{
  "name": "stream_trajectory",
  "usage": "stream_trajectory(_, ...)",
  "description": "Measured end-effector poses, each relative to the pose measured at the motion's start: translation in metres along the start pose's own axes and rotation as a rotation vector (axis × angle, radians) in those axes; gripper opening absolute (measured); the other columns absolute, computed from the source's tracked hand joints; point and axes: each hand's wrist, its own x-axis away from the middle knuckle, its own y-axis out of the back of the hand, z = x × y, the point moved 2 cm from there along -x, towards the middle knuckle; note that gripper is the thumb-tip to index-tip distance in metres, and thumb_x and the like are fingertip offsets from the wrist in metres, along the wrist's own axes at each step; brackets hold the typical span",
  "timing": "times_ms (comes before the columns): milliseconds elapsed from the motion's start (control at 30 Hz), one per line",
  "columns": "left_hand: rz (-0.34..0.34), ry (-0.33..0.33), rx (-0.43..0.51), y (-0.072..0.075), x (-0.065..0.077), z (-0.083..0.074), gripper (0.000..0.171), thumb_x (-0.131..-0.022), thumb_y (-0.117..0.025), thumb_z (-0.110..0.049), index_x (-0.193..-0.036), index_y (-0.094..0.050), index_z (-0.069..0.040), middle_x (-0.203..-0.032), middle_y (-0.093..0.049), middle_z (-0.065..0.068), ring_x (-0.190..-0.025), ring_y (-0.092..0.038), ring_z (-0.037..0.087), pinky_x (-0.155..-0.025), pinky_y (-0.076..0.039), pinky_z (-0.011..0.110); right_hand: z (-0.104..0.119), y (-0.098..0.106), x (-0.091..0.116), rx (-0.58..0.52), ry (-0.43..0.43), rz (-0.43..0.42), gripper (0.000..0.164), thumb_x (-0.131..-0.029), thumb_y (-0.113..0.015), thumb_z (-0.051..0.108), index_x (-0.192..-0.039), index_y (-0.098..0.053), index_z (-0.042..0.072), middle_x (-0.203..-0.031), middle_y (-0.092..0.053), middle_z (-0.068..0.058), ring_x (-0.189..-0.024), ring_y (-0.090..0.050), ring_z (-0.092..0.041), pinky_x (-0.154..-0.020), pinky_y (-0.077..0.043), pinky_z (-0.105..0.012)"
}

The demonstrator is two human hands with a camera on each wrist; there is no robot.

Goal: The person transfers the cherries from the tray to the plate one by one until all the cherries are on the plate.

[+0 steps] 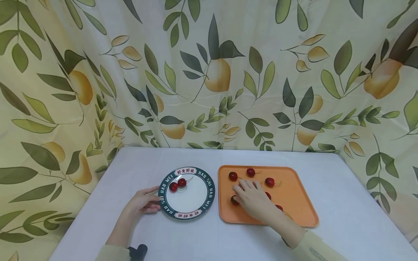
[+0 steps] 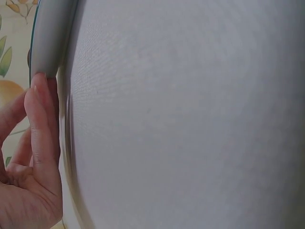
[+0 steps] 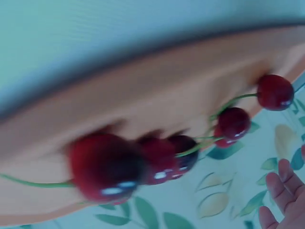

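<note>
My left hand [image 1: 146, 201] is at the left rim of a round plate [image 1: 186, 203] with a green lettered border. In the left wrist view its fairly straight fingers [image 2: 44, 124] touch the plate's outer edge [image 2: 52, 38]. Two red cherries [image 1: 173, 186] with stems lie on the plate's upper left. Over the orange tray [image 1: 302, 203], my right hand [image 1: 254, 201] reaches down among several cherries [image 1: 269, 182], close to a dark one [image 1: 234, 200] at its left. The right wrist view shows its fingers [image 3: 281, 191] apart, with nothing between them, and cherries [image 3: 105, 167] along the tray.
Plate and tray stand side by side on a white-covered table [image 1: 183, 239], a narrow gap between them. A curtain [image 1: 202, 108] printed with leaves and fruit hangs behind the table and along its left. A black strap piece [image 1: 138, 252] sits at the left wrist.
</note>
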Motion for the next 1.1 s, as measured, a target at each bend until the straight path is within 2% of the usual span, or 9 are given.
stream_trajectory(167, -0.003, 0.005, -0.001, 0.001, 0.001, 0.0, 0.058, -0.081, -0.063, -0.005, -0.135, -0.044, -0.006, -0.084, -0.067, 0.012, -0.06, -0.066, 0.019, -0.061, -0.058, 0.032, -0.013, -0.005, 0.019, 0.024, -0.011, -0.064, 0.03, -0.08, -0.07, 0.027, -0.103, -0.054, 0.015, -0.093, -0.046, -0.003, -0.089, -0.047, -0.025, -0.084, -0.039, -0.046)
stream_trajectory(300, 0.004, -0.003, -0.003, 0.001, 0.002, 0.0, 0.058, -0.081, -0.064, -0.005, -0.135, -0.044, -0.006, -0.083, -0.067, 0.011, -0.061, -0.066, 0.02, -0.061, -0.058, 0.032, -0.022, -0.008, 0.034, 0.009, -0.039, -0.079, 0.03, -0.081, -0.068, 0.025, -0.105, -0.055, 0.014, -0.093, -0.047, -0.003, -0.09, -0.048, -0.026, -0.081, -0.037, -0.046)
stream_trajectory(600, -0.008, -0.011, -0.01, 0.0, 0.001, 0.001, 0.056, -0.081, -0.063, -0.005, -0.134, -0.046, -0.006, -0.084, -0.067, 0.011, -0.06, -0.066, 0.02, -0.061, -0.058, 0.033, -0.043, -0.009, 0.062, -0.018, -0.173, 0.004, 0.027, -0.085, -0.064, 0.024, -0.108, -0.053, 0.013, -0.091, -0.046, -0.002, -0.091, -0.047, -0.026, -0.082, -0.036, -0.049)
stream_trajectory(833, -0.006, -0.012, -0.017, 0.0, 0.002, 0.0, 0.056, -0.081, -0.064, -0.005, -0.134, -0.045, -0.006, -0.083, -0.068, 0.011, -0.06, -0.066, 0.019, -0.061, -0.058, 0.033, -0.059, -0.006, 0.083, -0.009, -0.221, 0.03, 0.025, -0.085, -0.064, 0.023, -0.104, -0.052, 0.013, -0.086, -0.042, 0.0, -0.09, -0.046, -0.026, -0.079, -0.036, -0.05)
stream_trajectory(967, -0.007, -0.013, -0.018, 0.0, 0.002, 0.0, 0.056, -0.081, -0.064, -0.005, -0.134, -0.045, -0.005, -0.082, -0.067, 0.011, -0.06, -0.066, 0.019, -0.061, -0.058, 0.033, -0.067, -0.005, 0.094, -0.021, -0.273, 0.082, 0.028, -0.085, -0.064, 0.025, -0.108, -0.054, 0.012, -0.09, -0.046, -0.003, -0.093, -0.047, -0.028, -0.082, -0.035, -0.054)
stream_trajectory(1100, -0.003, -0.018, -0.012, -0.001, 0.002, 0.0, 0.056, -0.081, -0.063, -0.005, -0.134, -0.045, -0.005, -0.081, -0.067, 0.011, -0.059, -0.066, 0.02, -0.06, -0.058, 0.032, -0.074, -0.004, 0.105, 0.017, -0.296, 0.123, 0.035, -0.084, -0.064, 0.029, -0.111, -0.055, 0.01, -0.097, -0.051, -0.008, -0.098, -0.049, -0.032, -0.085, -0.035, -0.061)
